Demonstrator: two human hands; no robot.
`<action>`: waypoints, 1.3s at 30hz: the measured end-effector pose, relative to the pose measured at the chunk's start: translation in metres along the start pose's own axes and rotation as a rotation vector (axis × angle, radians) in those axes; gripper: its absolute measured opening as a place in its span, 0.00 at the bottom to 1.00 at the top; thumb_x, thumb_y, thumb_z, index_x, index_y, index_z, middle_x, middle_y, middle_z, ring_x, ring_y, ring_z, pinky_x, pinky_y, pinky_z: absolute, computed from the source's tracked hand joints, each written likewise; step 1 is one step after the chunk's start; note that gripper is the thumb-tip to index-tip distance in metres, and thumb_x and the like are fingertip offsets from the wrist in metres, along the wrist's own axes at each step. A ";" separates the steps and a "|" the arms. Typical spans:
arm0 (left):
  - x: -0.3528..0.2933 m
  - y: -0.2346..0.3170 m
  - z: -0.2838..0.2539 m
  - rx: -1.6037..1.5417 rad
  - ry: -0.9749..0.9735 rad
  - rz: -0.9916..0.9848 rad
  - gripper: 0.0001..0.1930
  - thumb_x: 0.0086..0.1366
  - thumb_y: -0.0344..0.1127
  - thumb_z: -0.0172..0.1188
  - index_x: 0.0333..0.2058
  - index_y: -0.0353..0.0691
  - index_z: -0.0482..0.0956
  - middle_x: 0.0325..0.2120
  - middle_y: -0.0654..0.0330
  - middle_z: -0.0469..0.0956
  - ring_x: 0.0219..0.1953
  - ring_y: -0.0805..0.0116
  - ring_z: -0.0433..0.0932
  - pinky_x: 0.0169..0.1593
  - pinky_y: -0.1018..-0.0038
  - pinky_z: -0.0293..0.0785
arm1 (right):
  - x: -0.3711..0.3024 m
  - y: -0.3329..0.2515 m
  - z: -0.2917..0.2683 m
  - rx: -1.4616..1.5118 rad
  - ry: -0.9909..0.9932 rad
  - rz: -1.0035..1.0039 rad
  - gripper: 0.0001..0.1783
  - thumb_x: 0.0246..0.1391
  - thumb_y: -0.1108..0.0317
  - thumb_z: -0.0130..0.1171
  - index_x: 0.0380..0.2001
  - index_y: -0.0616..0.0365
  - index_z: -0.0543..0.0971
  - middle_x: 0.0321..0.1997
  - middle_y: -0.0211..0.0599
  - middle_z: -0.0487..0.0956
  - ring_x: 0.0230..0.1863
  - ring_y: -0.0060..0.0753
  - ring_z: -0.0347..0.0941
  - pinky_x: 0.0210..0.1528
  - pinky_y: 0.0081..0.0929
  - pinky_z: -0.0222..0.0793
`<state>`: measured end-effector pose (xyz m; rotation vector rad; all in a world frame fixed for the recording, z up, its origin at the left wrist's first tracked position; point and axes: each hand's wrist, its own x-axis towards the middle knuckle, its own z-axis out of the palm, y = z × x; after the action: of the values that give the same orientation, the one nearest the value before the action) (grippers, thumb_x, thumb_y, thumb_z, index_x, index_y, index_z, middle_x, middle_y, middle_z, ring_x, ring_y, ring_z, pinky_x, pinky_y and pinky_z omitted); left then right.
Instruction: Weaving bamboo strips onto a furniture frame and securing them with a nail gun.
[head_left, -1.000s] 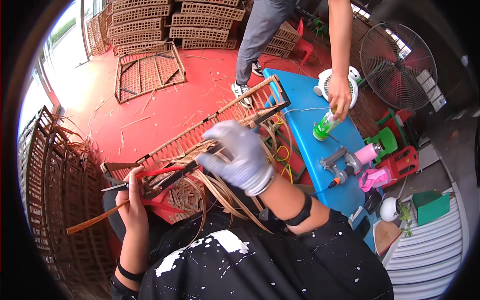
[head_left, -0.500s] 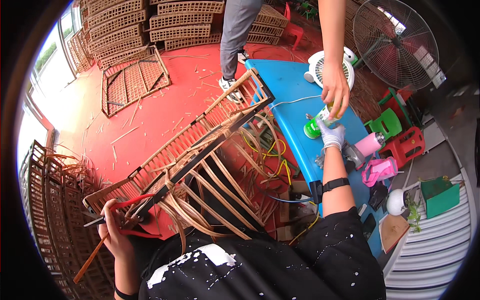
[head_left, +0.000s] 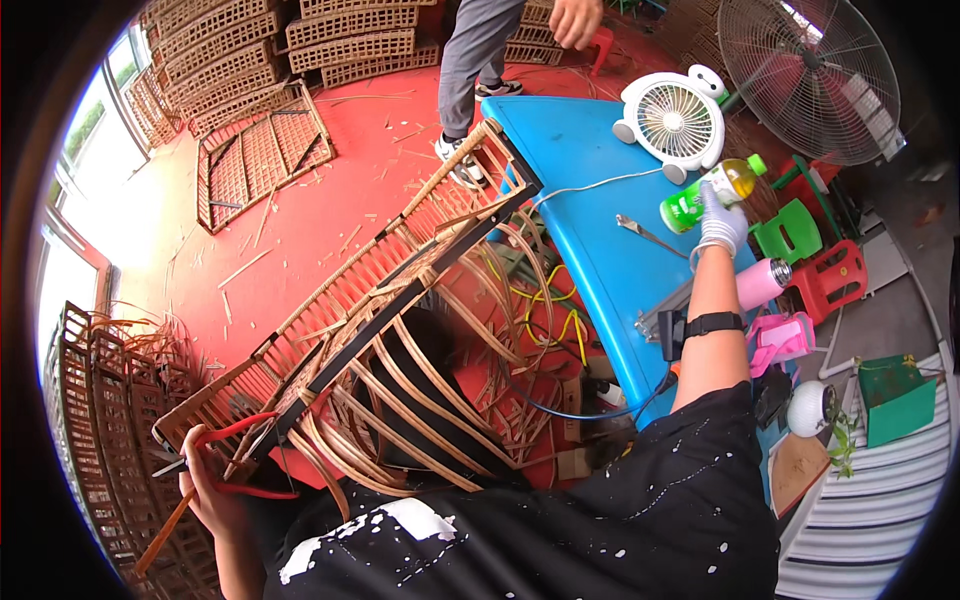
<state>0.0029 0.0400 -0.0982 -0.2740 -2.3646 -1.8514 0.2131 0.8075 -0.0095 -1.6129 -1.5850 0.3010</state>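
Observation:
My right hand, in a white glove, is wrapped round a bottle with a green cap, a green-and-white label and yellow liquid. It holds the bottle tilted above the blue table's far right side. Low on the left, my left hand is closed on red-handled pliers, their handles spread apart. Beside that hand a thin orange-brown strip slants down. A woven rattan frame with a dark bar leans across my lap, its loose strands bending toward me.
A white fan stands on the blue table, near a pink flask and a metal tool. A large fan is behind. Another person's hand hangs beyond the table. Rattan crates are stacked far left.
The other person's hand has let go of the bottle and drawn back. My right hand has carried the bottle up and to the right. My left hand keeps the pliers.

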 end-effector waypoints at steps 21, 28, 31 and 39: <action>-0.001 -0.009 -0.024 -0.003 -0.020 -0.060 0.20 0.75 0.34 0.44 0.63 0.39 0.69 0.55 0.63 0.72 0.47 0.81 0.71 0.53 0.80 0.70 | 0.170 0.142 0.061 -0.375 0.029 0.272 0.54 0.33 0.24 0.65 0.54 0.58 0.78 0.55 0.43 0.80 0.53 0.42 0.78 0.59 0.35 0.69; 0.000 0.001 -0.002 0.027 -0.015 -0.040 0.17 0.75 0.33 0.46 0.58 0.35 0.73 0.49 0.65 0.73 0.40 0.84 0.68 0.46 0.84 0.68 | 0.108 0.079 0.033 -0.103 0.160 0.210 0.45 0.35 0.37 0.74 0.48 0.63 0.79 0.49 0.42 0.81 0.46 0.38 0.80 0.51 0.34 0.74; -0.007 0.022 0.018 -0.030 0.038 -0.084 0.19 0.77 0.40 0.43 0.54 0.31 0.75 0.39 0.67 0.74 0.31 0.85 0.64 0.37 0.86 0.64 | -0.057 -0.035 0.000 0.575 -0.351 -0.133 0.25 0.50 0.51 0.69 0.43 0.59 0.80 0.40 0.36 0.82 0.39 0.28 0.79 0.42 0.30 0.74; -0.020 0.008 -0.007 -0.187 -0.271 0.095 0.18 0.77 0.36 0.40 0.55 0.28 0.69 0.51 0.52 0.71 0.44 0.66 0.77 0.49 0.71 0.75 | -0.420 -0.184 -0.097 0.667 -1.245 -1.373 0.47 0.49 0.36 0.62 0.54 0.71 0.72 0.54 0.56 0.76 0.54 0.54 0.74 0.58 0.40 0.68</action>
<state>0.0240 0.0336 -0.0929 -0.6850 -2.2898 -2.1091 0.0756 0.3608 0.0213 0.5526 -2.6106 0.9795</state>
